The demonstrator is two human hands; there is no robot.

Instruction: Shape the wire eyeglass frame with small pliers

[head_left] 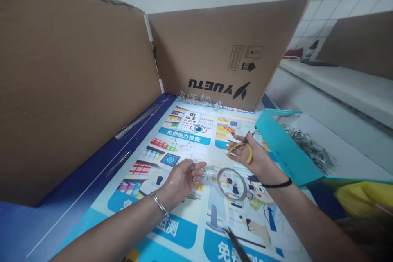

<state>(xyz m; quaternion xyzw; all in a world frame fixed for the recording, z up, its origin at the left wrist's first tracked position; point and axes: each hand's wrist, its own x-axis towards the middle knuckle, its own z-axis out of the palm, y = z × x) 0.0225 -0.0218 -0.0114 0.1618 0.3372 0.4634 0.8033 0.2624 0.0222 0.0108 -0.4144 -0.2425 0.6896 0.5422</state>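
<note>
My left hand [184, 180], with a silver bangle at its wrist, is palm up over the printed sheet [202, 147]. Its fingers are curled around a thin, looped wire piece [200, 166]. My right hand [250, 153], a black band at its wrist, holds yellow-handled pliers [250, 155] with the dark tip pointing up and away. Between and below the hands lies a round coil of wire [218, 184]. Short straight wires lie just beside my left hand. Dark tweezers or scissors [235, 243] rest at the near edge; which they are is unclear.
Cardboard panels stand at the left [76, 69] and back [215, 49]. Wire bundles [138, 120] lie left. Tangled wire pieces [199, 97] line the back panel. On the right, a turquoise box [285, 151] holds many wires, near a yellow bag [362, 198]. A white ledge is behind.
</note>
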